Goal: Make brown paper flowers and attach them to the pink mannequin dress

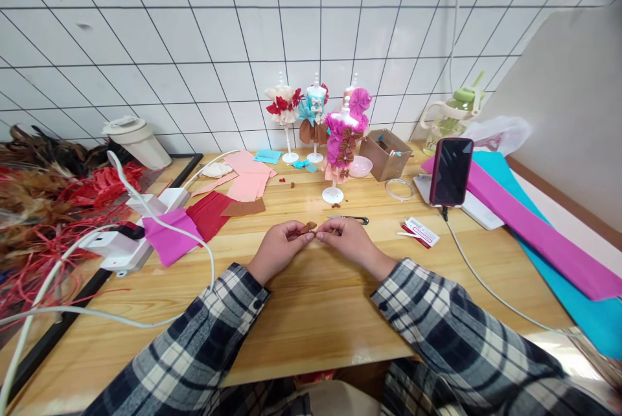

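Observation:
My left hand (279,249) pinches a small brown crepe-paper piece (308,227), its folded end fanning up above the fingertips. Close against it, my right hand (350,244) has thumb and forefinger pressed together at the piece's other end. Both hands are just above the wooden table. Behind the right hand lie dark thread snips (357,219). Farther back stands a mini dress form (333,194) dressed in magenta crepe paper with brown bows down its front. A tiny brown scrap (335,205) rests by its base.
More dress forms (315,157) stand by the tiled wall, beside a cardboard box (390,160) and pink bowl (360,166). Crepe sheets (249,176) and a power strip (121,251) with white cables are left. A phone (451,173) stands right, near paper rolls (534,228).

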Action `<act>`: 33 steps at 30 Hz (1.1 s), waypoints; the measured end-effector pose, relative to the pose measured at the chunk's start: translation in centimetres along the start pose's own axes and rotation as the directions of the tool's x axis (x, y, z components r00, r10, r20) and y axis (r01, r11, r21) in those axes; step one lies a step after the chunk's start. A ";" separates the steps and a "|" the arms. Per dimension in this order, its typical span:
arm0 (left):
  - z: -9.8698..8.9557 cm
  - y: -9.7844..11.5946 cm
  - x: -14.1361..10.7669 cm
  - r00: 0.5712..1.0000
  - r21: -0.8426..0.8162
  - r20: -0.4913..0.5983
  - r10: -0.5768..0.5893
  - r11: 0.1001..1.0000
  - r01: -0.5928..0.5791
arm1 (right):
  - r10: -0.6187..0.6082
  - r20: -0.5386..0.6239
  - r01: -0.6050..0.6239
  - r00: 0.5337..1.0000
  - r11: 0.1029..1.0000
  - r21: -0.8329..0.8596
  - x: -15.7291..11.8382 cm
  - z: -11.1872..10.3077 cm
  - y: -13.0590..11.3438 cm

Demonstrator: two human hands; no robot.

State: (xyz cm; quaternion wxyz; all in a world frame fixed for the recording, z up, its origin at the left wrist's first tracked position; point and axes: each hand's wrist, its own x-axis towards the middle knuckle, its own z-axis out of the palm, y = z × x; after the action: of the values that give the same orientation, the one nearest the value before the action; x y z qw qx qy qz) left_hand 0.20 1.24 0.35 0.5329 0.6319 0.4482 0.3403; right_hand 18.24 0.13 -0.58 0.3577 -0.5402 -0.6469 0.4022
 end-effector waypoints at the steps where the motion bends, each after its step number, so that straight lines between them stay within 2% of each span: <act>1: -0.1 -0.1 0.0 1.000 0.015 0.017 -0.010 1.000 0.009 | -0.004 0.000 0.004 1.000 1.000 -0.014 0.0 0.0 0.0; 7: -0.6 -0.2 0.1 0.988 0.108 0.152 -0.013 0.994 -0.003 | -0.060 0.070 0.068 0.996 0.991 -0.116 0.1 -0.3 0.7; 13: -0.7 -0.1 0.0 0.980 0.050 0.198 -0.005 0.999 -0.005 | -0.089 0.086 0.101 0.992 0.983 -0.154 0.0 -0.5 0.4; 16: -0.6 -0.3 0.1 0.981 -0.029 0.195 0.014 1.000 -0.008 | -0.106 0.037 0.110 0.994 0.978 -0.175 -0.1 -0.4 0.0; 19: -0.4 -0.7 0.3 0.988 -0.037 0.158 0.002 0.999 0.004 | -0.097 -0.014 0.094 0.995 0.984 -0.153 -0.2 -0.2 -0.2; 25: -0.3 -1.1 0.3 0.996 -0.078 0.087 -0.037 0.996 0.043 | -0.083 -0.004 0.081 0.997 0.988 -0.135 -0.2 0.0 -0.3; 33: -0.5 -0.9 0.3 0.989 -0.098 0.145 -0.043 0.994 0.058 | -0.100 -0.022 0.095 0.995 0.982 -0.162 -0.1 -0.4 0.1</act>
State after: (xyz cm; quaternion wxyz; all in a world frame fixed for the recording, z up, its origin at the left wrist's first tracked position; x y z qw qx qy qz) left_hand -0.37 1.70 -0.40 0.6035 0.6150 0.4070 0.3032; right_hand 18.65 0.11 -0.50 0.3418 -0.5411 -0.6975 0.3225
